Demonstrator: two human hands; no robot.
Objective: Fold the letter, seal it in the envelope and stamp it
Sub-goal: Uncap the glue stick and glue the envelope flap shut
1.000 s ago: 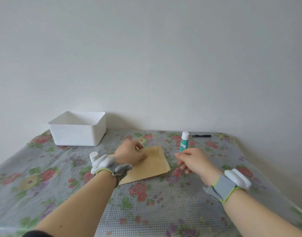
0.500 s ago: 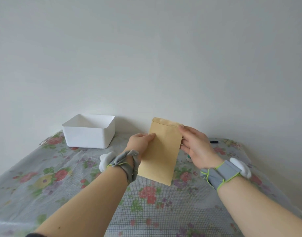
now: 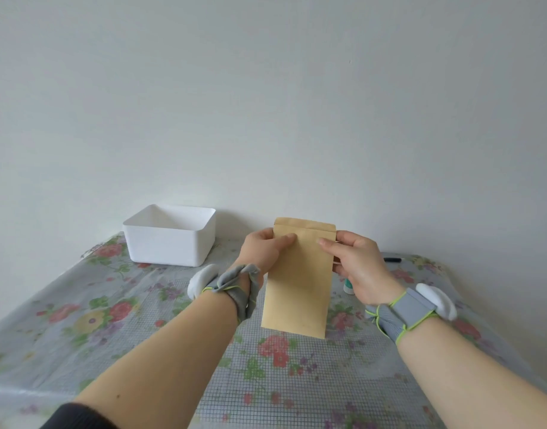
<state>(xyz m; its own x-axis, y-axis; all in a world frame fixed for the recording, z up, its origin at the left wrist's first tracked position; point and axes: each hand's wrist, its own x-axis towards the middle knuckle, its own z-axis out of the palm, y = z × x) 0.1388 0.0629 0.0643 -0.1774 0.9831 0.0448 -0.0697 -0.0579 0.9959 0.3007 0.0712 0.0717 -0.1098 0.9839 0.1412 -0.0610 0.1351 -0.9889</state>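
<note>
Since earlier frame, envelope [image 3: 298,274] lifted off table [image 3: 142,335], now upright. Left hand [image 3: 263,250] and right hand [image 3: 355,267] fingers pinch its upper edges. Press flap crease evenly, keep corners square.

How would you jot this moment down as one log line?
envelope: upright, off table | left hand: grips it | right hand: grips it | flap: folded

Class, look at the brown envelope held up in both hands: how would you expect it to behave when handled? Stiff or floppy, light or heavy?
The envelope probably feels light: the left hand and right hand pinch only its upper edges. It seems fairly stiff, since its free lower end hangs flat without drooping. Being thin paper, it would likely crease if squeezed hard.
</note>
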